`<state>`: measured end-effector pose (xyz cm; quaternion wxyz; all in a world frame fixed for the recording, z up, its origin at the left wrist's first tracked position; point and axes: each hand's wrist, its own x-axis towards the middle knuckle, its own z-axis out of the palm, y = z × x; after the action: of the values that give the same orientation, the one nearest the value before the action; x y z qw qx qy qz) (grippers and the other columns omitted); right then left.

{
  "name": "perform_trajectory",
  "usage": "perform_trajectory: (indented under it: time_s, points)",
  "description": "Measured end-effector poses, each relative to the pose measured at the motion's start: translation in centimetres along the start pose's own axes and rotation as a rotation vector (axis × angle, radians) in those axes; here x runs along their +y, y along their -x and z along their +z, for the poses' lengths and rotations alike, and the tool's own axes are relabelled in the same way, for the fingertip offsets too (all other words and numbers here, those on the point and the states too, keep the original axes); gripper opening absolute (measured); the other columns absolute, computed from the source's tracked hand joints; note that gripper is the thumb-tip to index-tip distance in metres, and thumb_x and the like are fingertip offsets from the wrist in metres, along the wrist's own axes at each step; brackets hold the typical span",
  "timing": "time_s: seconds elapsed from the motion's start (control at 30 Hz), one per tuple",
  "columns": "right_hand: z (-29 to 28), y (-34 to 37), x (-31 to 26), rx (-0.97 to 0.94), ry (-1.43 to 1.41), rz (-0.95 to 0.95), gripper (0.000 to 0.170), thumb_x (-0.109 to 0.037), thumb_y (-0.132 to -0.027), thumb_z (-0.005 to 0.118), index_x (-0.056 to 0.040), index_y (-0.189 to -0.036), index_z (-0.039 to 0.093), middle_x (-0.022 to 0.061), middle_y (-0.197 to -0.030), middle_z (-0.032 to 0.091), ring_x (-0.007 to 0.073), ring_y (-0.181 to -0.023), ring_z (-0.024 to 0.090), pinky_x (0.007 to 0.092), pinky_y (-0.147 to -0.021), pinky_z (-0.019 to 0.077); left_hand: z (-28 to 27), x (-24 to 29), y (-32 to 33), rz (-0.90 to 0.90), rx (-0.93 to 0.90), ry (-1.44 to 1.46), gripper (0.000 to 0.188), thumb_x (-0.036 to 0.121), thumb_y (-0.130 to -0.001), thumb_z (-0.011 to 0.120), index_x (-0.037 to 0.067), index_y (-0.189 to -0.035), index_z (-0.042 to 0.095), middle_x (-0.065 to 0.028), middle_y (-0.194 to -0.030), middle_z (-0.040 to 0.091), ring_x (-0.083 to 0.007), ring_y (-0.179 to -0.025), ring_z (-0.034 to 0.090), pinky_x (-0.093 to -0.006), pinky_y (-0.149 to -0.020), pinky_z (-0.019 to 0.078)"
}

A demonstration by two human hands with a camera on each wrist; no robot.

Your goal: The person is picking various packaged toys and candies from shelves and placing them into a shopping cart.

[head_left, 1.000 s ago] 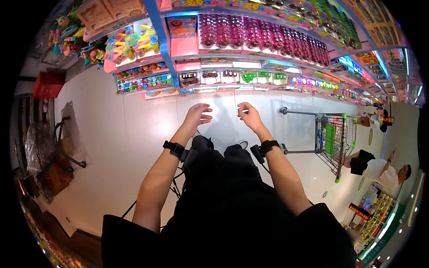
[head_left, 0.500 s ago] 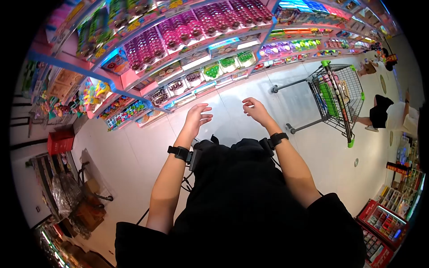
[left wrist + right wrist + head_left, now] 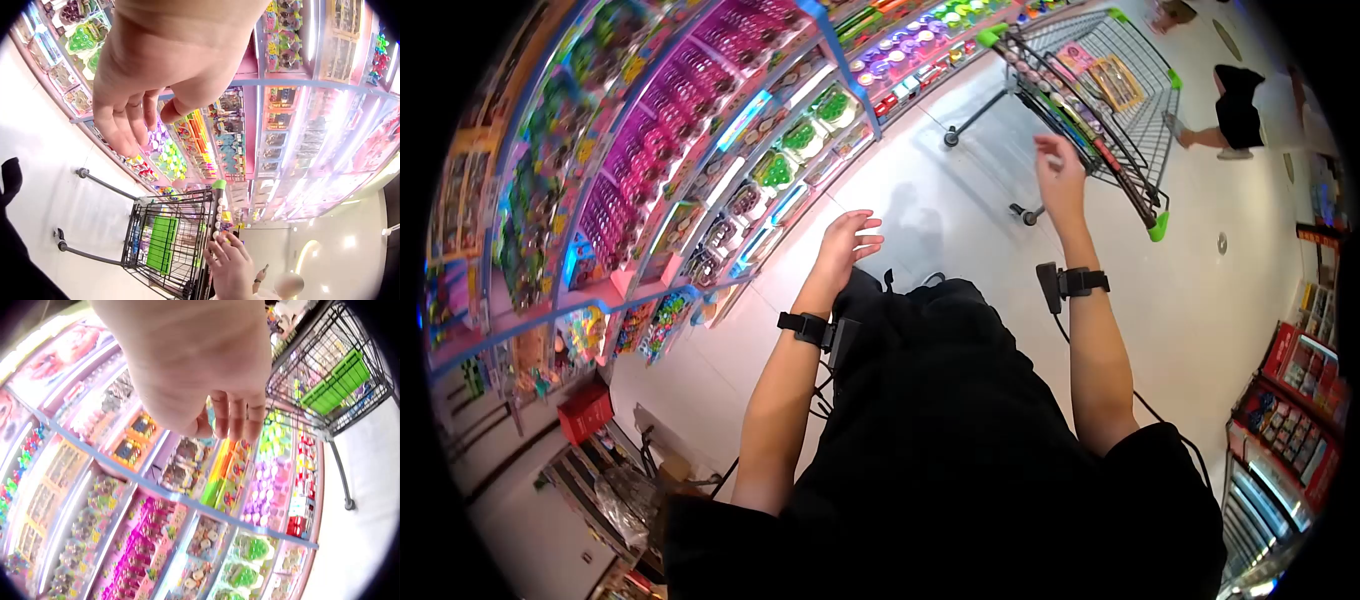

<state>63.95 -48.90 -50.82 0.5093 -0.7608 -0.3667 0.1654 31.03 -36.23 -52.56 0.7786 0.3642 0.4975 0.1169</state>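
moved: since the earlier head frames, the right hand (image 3: 1061, 180) has gone up and outward, away from the left hand (image 3: 843, 245); the cart (image 3: 161, 244) now shows much nearer that right hand, and the shelf unit (image 3: 830, 40) has swung round to the left side of the view.
left hand: open, fingers apart and softly bent, nothing held; it hangs by the dark trousers (image 3: 920, 340), nearest the shelf unit but apart from its front edge.
right hand: fingers loosely bent, no grip on anything to be seen; it is beside the cart's handle (image 3: 1125, 180). whether a fingertip touches it, i cannot tell.
cart: upright on the floor, on the right-hand side, with its handle edge toward the person and a green corner cap (image 3: 1158, 226) at the near end; a flat pack (image 3: 1115, 83) shows within its rim.
could go wrong: a bump from the bent fingers, if they meet the handle edge off-centre, would likely turn or roll the cart, as it is on wheels (image 3: 1029, 217).
also: the black cable (image 3: 1147, 405) near the right arm might snag on the cart's near corner if the arm swings low.
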Motion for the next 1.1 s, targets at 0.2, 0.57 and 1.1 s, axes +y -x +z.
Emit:
perform_trajectory:
  time_s: [0.2,0.57,1.1]
  points:
    - [-7.9,-4.3,4.0,0.415,0.564,-0.181,0.031,-0.008,-0.084,0.064,-0.0085,-0.114,0.062,0.0120,-0.112,0.062,0.0319,-0.105,0.057,0.0437,-0.091,0.0458,5.6,3.0,-4.5,-0.035,-0.131,-0.153,0.035,0.027,-0.099,0.051,0.003,-0.125,0.052,-0.0132,-0.117,0.062,-0.0232,-0.094,0.066,-0.0355,-0.085,0.0543]
    - [-9.8,-5.1,6.6,0.358,0.642,0.311,0.052,-0.039,-0.093,0.060,-0.0028,-0.130,0.051,0.0137,-0.084,0.065,0.0343,-0.090,0.059,0.0483,-0.085,0.0447,17.5,10.9,-14.4,-0.024,-0.459,-0.487,0.031,0.023,-0.099,0.052,0.003,-0.122,0.055,-0.0116,-0.112,0.064,-0.0193,-0.087,0.066,-0.0300,-0.076,0.0539]
    - [-10.4,-6.6,5.1,0.384,0.408,0.720,0.043,-0.031,-0.092,0.064,-0.0068,-0.127,0.057,0.0111,-0.066,0.060,0.0291,-0.065,0.059,0.0416,-0.063,0.0464,32.3,19.6,-28.4,0.691,-0.667,-1.014,0.020,0.009,-0.091,0.060,0.001,-0.109,0.061,-0.0111,-0.094,0.067,-0.0192,-0.083,0.064,-0.0339,-0.076,0.0517]
